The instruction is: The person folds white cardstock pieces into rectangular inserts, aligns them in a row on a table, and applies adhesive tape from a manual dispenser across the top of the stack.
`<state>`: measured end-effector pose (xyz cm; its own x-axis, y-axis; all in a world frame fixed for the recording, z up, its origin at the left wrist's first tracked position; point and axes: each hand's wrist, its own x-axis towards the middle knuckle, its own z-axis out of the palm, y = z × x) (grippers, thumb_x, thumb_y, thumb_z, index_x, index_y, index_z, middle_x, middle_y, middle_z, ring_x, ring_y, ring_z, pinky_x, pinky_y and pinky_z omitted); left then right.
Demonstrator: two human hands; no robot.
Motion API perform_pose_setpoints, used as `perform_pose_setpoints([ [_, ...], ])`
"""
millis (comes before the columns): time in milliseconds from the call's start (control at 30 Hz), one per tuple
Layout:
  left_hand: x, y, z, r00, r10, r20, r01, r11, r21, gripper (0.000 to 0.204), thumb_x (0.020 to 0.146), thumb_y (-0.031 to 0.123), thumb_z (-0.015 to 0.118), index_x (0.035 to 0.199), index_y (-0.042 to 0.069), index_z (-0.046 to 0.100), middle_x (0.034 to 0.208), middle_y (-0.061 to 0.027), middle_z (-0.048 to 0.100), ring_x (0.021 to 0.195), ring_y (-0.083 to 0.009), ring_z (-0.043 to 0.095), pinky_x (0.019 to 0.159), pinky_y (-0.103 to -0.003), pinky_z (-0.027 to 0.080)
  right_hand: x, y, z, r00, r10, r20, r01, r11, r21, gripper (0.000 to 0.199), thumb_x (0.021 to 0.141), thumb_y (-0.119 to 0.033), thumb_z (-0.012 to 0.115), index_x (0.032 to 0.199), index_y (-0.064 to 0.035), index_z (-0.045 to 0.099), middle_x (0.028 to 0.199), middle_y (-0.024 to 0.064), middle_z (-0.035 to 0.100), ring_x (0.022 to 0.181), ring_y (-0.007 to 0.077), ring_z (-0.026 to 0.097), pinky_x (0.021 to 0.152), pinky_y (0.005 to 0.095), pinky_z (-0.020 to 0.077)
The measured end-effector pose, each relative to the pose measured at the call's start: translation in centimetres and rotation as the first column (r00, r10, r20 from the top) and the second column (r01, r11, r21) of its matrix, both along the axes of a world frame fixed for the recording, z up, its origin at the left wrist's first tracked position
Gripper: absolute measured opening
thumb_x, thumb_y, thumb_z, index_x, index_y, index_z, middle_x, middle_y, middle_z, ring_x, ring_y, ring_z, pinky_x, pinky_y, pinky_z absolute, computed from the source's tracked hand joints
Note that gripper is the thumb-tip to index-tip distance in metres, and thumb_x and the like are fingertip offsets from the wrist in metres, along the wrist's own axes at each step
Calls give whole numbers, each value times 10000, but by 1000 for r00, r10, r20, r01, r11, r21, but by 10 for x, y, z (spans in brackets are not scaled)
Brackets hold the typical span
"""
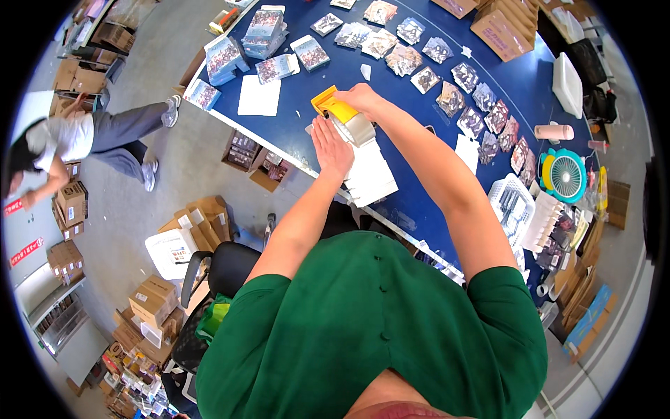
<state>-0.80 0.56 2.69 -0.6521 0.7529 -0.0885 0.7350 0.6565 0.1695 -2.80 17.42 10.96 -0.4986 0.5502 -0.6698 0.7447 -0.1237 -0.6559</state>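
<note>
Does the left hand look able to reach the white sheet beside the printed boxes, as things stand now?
Probably yes: the left hand is close to the white sheet, and nothing tall seems to stand between them on the blue table.

Bright, even light falls across your blue table [422,202], showing your left hand [331,146] and right hand [359,99] clearly, with little blur.

The white sheet [259,96] at the far left glares nearly free of detail, while soft shading marks the folds of your green shirt [377,300] and the space under the table's near edge turns dark. Your wide lens bends straight edges and closes the view in a round black rim with bluish fringes; the stacked cards [405,61] show prints too fine to read.
</note>
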Motion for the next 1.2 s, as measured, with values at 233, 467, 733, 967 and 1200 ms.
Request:
perform_pose_setpoints([
  [233,1,4,0,999,-5,-52,-8,968,-250,763,927,313,446,1497,-126,191,1609,-263,110,1510,-389,43,1223,-461,14,76,-36,36,985,-6,-175,5,1000,-7,522,870,-351,692,1138,94,643,1026,195,706,888,235,699,774,347,530],
  [467,-7,-1,-19,993,1,-116,-7,999,-48,823,895,301,505,1490,-149,157,1601,-298,81,1505,-407,50,1225,-466,11,187,-108,87,949,-115,-293,164,975,149,471,913,-341,648,1216,20,623,1048,182,703,929,231,686,808,332,516],
  [733,-7,-5,-26,989,-113,-95,127,981,150,840,851,291,548,1450,-190,208,1553,-360,169,1479,-456,128,1222,-490,66,292,-201,90,940,-246,-234,285,947,149,436,952,-284,639,1317,-59,559,1080,112,679,986,138,621,876,289,490],
  [967,-12,-7,-25,975,-182,-125,196,974,112,829,872,288,574,1449,-185,212,1551,-363,165,1479,-458,122,1215,-504,87,363,-254,52,932,-280,-229,329,921,211,517,913,-310,665,1380,-144,517,1030,163,718,923,281,701,834,343,534],
  [1200,-12,-12,-22,984,-172,36,167,979,121,655,984,237,384,1496,-120,185,1594,-303,115,1505,-396,73,1218,-472,84,384,-265,39,794,-421,-439,521,843,135,496,874,-216,706,1335,-93,569,1081,163,715,980,229,713,873,305,533],
])
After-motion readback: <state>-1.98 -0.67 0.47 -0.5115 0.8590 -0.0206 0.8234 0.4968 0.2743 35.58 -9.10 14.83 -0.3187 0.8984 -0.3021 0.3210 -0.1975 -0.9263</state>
